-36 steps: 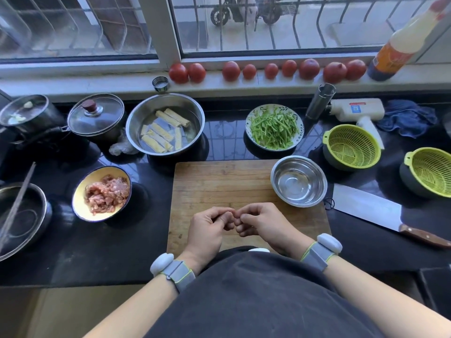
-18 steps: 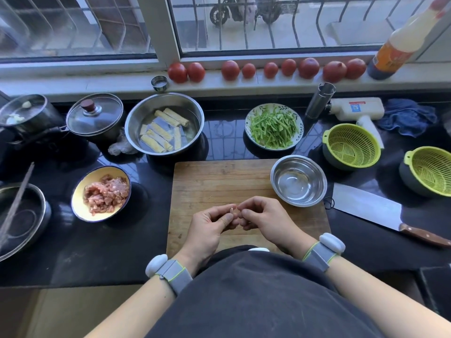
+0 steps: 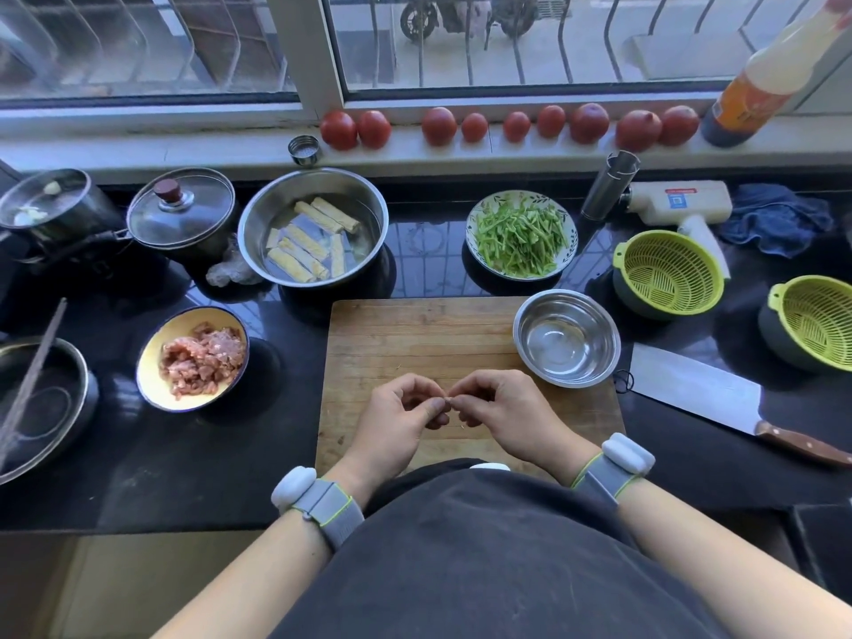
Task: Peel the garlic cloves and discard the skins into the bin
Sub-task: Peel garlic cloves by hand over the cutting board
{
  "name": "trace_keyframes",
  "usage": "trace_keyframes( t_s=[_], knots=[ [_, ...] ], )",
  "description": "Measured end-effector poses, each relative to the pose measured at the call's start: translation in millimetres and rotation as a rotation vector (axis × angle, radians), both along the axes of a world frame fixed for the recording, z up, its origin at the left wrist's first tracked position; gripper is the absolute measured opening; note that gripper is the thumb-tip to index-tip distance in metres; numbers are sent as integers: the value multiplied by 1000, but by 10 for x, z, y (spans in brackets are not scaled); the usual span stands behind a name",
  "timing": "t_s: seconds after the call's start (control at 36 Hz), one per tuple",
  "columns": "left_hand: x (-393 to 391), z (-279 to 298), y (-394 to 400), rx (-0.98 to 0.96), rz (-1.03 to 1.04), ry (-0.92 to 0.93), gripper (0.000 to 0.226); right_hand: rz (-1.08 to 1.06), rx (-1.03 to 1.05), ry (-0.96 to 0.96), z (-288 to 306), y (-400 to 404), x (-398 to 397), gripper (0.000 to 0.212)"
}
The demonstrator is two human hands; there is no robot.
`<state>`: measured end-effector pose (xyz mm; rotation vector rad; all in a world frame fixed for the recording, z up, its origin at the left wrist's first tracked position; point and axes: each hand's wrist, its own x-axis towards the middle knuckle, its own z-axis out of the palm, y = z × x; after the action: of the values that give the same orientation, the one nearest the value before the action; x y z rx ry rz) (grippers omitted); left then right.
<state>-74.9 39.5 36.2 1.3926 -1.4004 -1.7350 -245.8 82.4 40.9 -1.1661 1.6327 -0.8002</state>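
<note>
Over the near half of the wooden cutting board (image 3: 415,334), my left hand (image 3: 396,422) and my right hand (image 3: 502,415) meet fingertip to fingertip. Between them they pinch a small garlic clove (image 3: 448,399), of which only a pale pinkish tip shows; the rest is hidden by the fingers. Both hands have their fingers curled in around it. No bin is in view.
An empty steel bowl (image 3: 567,339) stands on the board's right corner, a cleaver (image 3: 701,394) lies on the black counter right of it. Two green colanders (image 3: 668,269) (image 3: 816,320), a plate of green strips (image 3: 521,235), a meat bowl (image 3: 193,357), a bowl of rolls (image 3: 313,228) and pots (image 3: 184,214) ring the board.
The two hands have stayed together above the board, lifting slightly away from me. The fingers shifted around the clove, and its tip now shows between them.
</note>
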Motion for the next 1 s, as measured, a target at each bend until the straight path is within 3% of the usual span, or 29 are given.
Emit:
trace_keyframes(
  t_s=[0.31,0.47,0.64,1.0],
  knots=[
    [-14,-6,2,87,117,53,7,-6,51,-52,14,4,26,9],
    [-7,10,25,28,107,43,7,-17,53,-88,26,7,28,10],
    [-29,34,39,-41,106,38,10,-5,29,-44,64,3,63,10],
    [-43,56,40,48,145,139,11,27,17,-9,85,15,54,11]
  ],
)
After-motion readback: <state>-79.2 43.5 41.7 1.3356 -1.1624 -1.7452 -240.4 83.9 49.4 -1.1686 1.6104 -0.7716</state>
